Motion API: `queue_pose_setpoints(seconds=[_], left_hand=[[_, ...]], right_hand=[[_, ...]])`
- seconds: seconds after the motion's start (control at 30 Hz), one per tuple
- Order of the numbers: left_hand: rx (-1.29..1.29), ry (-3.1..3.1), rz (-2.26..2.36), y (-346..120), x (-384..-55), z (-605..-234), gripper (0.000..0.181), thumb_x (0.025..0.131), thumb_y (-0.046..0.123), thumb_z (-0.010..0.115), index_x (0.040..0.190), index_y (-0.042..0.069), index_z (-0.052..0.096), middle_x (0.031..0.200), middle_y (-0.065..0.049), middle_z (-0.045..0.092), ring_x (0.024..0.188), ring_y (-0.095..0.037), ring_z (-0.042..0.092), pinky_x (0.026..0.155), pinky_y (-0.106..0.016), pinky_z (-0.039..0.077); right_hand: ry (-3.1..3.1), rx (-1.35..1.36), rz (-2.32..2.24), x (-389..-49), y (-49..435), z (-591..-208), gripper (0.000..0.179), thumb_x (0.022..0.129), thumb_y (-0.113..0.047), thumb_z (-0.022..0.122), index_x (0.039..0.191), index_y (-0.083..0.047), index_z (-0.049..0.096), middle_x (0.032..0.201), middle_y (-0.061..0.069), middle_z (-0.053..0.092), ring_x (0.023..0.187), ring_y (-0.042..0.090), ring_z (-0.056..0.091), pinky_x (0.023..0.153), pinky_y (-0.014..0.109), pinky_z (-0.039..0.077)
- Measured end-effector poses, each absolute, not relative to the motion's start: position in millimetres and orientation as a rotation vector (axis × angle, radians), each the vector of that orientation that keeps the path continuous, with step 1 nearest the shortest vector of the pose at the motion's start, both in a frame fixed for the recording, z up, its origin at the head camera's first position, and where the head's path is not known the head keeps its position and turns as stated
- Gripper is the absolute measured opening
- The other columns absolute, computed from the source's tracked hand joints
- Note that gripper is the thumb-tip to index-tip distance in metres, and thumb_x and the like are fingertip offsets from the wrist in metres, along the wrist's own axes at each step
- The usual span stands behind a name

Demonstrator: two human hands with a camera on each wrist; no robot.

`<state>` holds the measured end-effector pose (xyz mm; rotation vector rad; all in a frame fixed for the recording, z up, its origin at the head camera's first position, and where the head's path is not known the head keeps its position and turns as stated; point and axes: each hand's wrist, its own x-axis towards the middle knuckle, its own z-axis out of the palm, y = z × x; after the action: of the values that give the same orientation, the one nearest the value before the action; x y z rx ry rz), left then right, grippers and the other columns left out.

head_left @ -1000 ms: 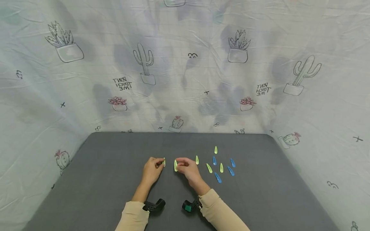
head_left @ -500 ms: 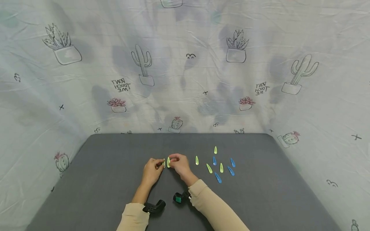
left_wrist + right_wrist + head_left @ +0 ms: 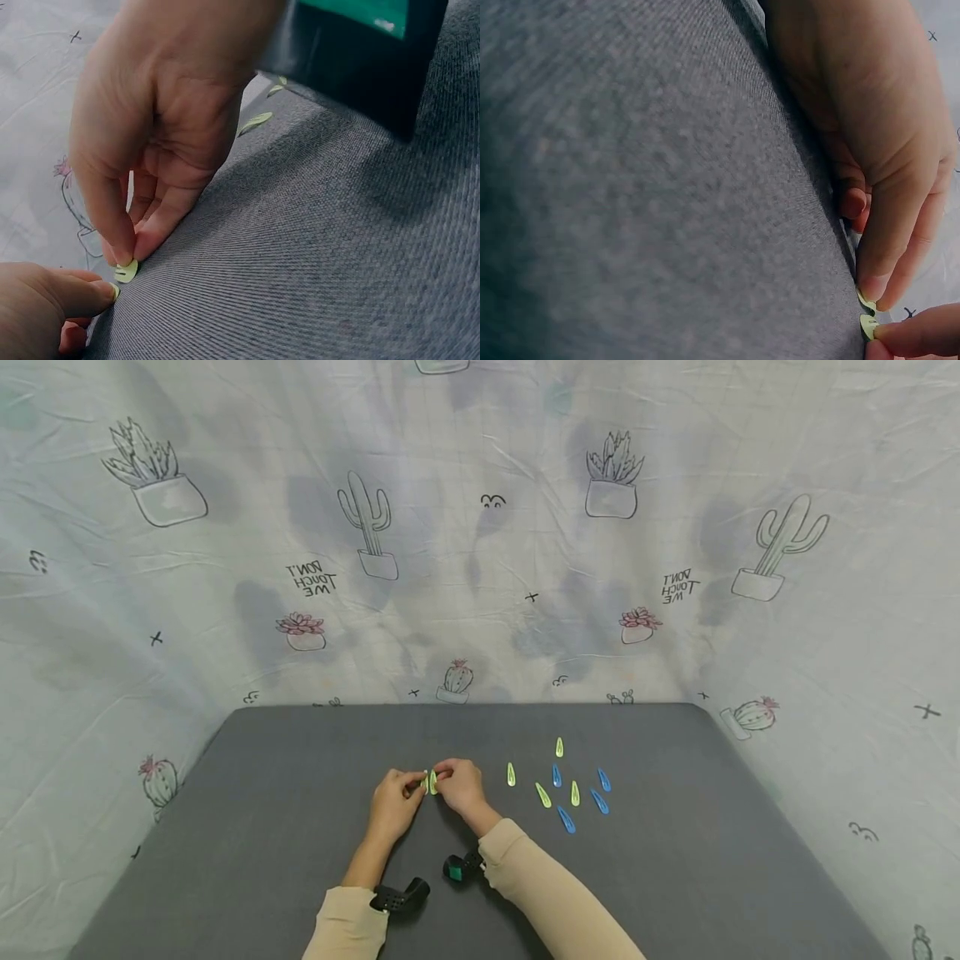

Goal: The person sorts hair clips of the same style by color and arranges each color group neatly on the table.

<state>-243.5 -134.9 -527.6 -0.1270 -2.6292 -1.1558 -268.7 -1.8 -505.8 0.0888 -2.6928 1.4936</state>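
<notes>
Two yellow-green snap hair clips are held almost edge to edge near the middle of the dark grey table. My left hand (image 3: 393, 803) pinches the left hair clip (image 3: 867, 302) between thumb and forefinger, low over the cloth. From the other side, my right hand (image 3: 461, 787) pinches the right hair clip (image 3: 126, 271) upright, right beside the first. Fingertips cover part of both clips. In the left wrist view, the right hand (image 3: 161, 127) fills the upper part, with the left hand (image 3: 45, 307) at the lower left corner.
To the right lie several loose clips, yellow-green ones such as the nearest green clip (image 3: 511, 774) and blue ones such as the front blue clip (image 3: 566, 819). A patterned curtain (image 3: 480, 552) hangs behind the grey table (image 3: 285, 777). Each wrist carries a black camera mount (image 3: 402, 896).
My right hand has moved left with its hair clip, bringing it up beside the clip in my left hand. The left hand has stayed in place, as have the loose clips.
</notes>
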Motion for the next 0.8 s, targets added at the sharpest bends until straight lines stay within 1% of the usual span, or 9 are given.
queue_pose_setpoints(seconds=[0.2,0.43,0.63,0.8], left_hand=[[-0.131,-2.618,-1.157,-135,-244,-527,0.019,0.084,0.009,0.07,0.103,0.007,0.073,0.084,-0.006,0.055,0.065,-0.012,0.043,0.061,-0.028,0.036],[-0.126,-2.616,-1.153,-135,-243,-527,0.019,0.084,0.008,0.07,0.103,0.007,0.073,0.084,-0.006,0.055,0.066,-0.012,0.044,0.062,-0.028,0.036],[-0.134,-2.61,-1.144,-134,-243,-526,0.019,0.083,0.008,0.07,0.102,0.006,0.073,0.084,-0.006,0.056,0.066,-0.011,0.044,0.062,-0.028,0.036],[-0.131,-2.606,-1.152,-134,-243,-526,0.019,0.083,0.008,0.07,0.102,0.006,0.073,0.085,-0.007,0.056,0.066,-0.012,0.044,0.062,-0.028,0.036]], right_hand=[[-2.74,0.074,1.379,-270,-5,-502,0.02,0.072,0.003,0.065,0.088,-0.006,0.075,0.07,0.003,0.067,0.058,0.006,0.05,0.055,0.02,0.041],[-2.736,0.089,1.321,-267,-8,-503,0.018,0.076,0.002,0.064,0.088,-0.006,0.075,0.068,-0.001,0.065,0.056,0.006,0.048,0.053,0.019,0.039],[-2.71,0.135,1.359,-265,-6,-507,0.02,0.078,0.001,0.062,0.093,-0.005,0.075,0.073,0.001,0.066,0.059,0.007,0.05,0.054,0.02,0.04],[-2.638,0.172,1.526,-263,1,-513,0.023,0.081,0.0,0.061,0.1,-0.003,0.073,0.082,0.006,0.068,0.069,0.011,0.059,0.058,0.022,0.046]])
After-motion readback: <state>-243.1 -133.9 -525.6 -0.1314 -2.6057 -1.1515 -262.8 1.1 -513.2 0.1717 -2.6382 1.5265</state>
